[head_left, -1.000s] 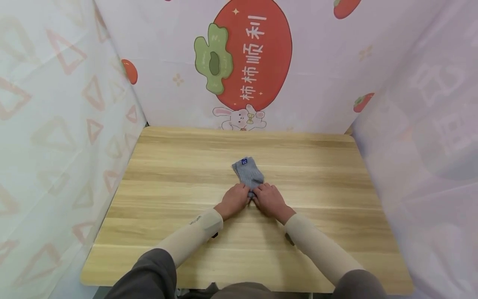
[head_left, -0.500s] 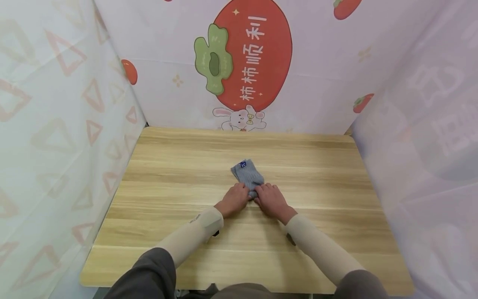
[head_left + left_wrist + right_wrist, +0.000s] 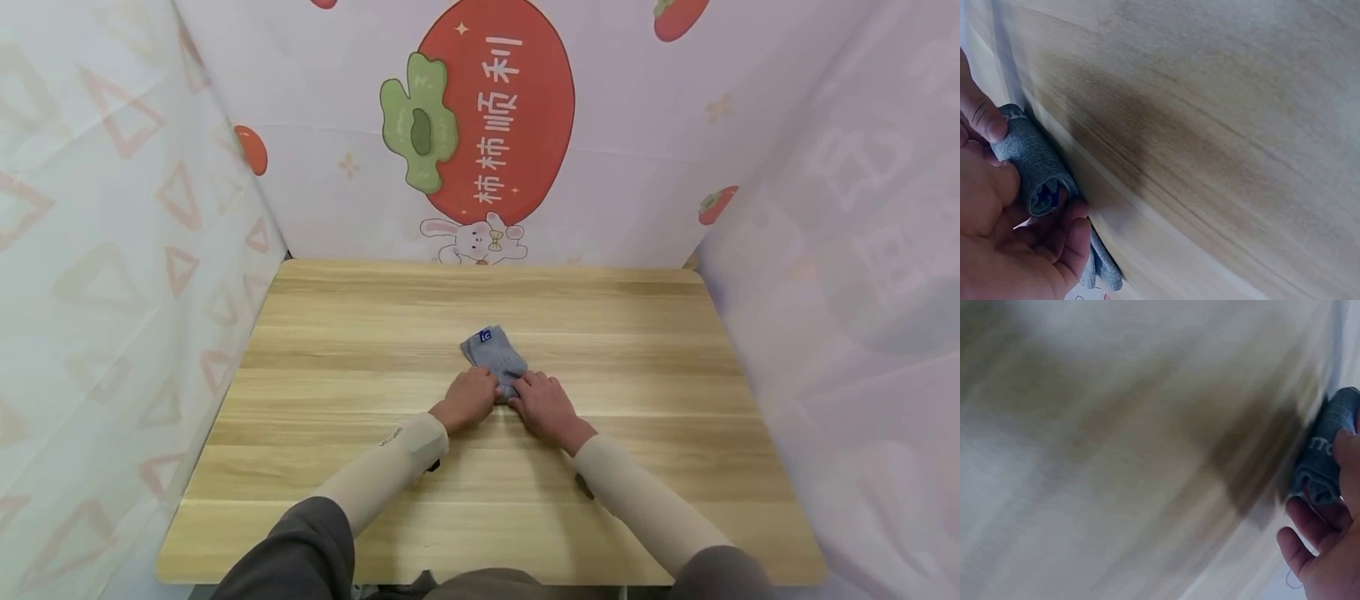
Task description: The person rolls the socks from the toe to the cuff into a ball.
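Note:
A pair of grey ribbed socks (image 3: 495,350) lies near the middle of the wooden table, a small blue label on its far end. The near end is rolled into a tight cylinder, seen in the left wrist view as a sock roll (image 3: 1038,153) with blue inside its coil. My left hand (image 3: 471,395) pinches the left end of this roll between thumb and fingers. At the other end, my right hand (image 3: 546,407) grips it, thumb on the near side beside white lettering on the sock roll (image 3: 1329,447). In the left wrist view, the flat sock part extends beyond the fingers.
The wooden table (image 3: 360,333) has rounded corners. White printed cloth (image 3: 630,167) hangs behind it, with more cloth along the left and right sides. The person's body is at the near edge.
The labelled far end of the socks has drawn slightly nearer to the hands as the near end rolls up. Both hands stay at nearly the same place; the head view shifts slightly.

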A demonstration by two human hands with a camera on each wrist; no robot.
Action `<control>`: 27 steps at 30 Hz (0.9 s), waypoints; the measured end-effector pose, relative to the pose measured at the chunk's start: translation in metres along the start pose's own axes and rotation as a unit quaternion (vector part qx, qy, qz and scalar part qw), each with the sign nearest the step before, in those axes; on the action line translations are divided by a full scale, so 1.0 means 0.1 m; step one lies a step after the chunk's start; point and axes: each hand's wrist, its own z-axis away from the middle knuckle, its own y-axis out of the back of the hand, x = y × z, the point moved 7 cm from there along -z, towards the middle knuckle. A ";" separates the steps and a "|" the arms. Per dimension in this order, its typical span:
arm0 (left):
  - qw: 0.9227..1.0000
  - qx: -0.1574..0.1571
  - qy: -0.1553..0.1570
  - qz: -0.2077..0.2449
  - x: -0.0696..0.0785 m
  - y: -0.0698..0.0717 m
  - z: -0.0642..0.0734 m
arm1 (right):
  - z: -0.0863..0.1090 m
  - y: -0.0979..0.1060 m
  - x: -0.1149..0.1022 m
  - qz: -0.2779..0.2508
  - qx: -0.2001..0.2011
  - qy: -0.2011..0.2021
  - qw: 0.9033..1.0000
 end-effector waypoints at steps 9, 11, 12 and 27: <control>0.996 0.051 0.017 0.072 -0.03 0.10 0.01 | -0.06 0.09 0.04 -0.030 -0.021 -0.030 0.999; 0.996 0.052 0.020 0.069 -0.03 0.10 0.01 | -0.06 0.09 0.05 -0.023 -0.019 -0.027 0.999; 0.996 0.050 0.024 0.066 -0.03 0.10 0.01 | -0.07 0.09 0.05 -0.019 -0.016 -0.025 0.999; 0.994 0.078 0.070 0.021 -0.12 0.07 -0.04 | -0.15 0.24 -0.17 0.058 0.090 0.057 0.993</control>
